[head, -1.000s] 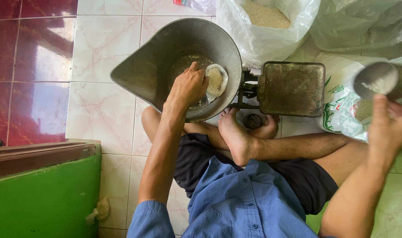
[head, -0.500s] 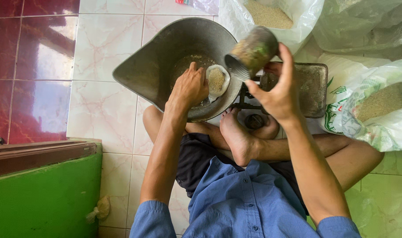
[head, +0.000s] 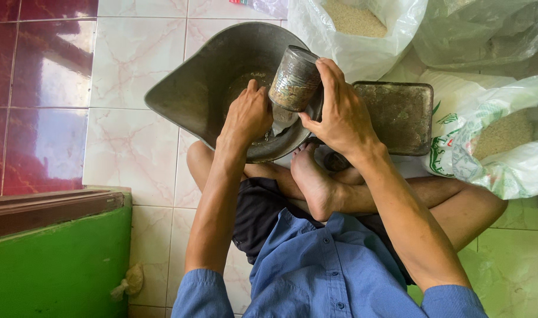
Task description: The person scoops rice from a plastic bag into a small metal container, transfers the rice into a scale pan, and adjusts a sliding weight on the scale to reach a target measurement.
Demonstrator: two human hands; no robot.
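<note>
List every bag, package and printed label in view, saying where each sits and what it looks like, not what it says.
Clear plastic bag: top centre, open, holding pale grain.
Second clear bag: top right, crumpled, contents unclear.
White sack: right edge, open on pale grain, with a green printed label on its side.
Tin can: in the right hand, tilted over the metal scoop pan; worn, mottled wrap.
No screens or signs.

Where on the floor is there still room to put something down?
Bare floor tiles lie left of the metal scale pan, and more between the pan and the green cabinet. The right is crowded: the flat scale plate and the grain bags sit close together. Both hands fill the pan, the right hand holding a tin can, the left hand beside it.
</note>
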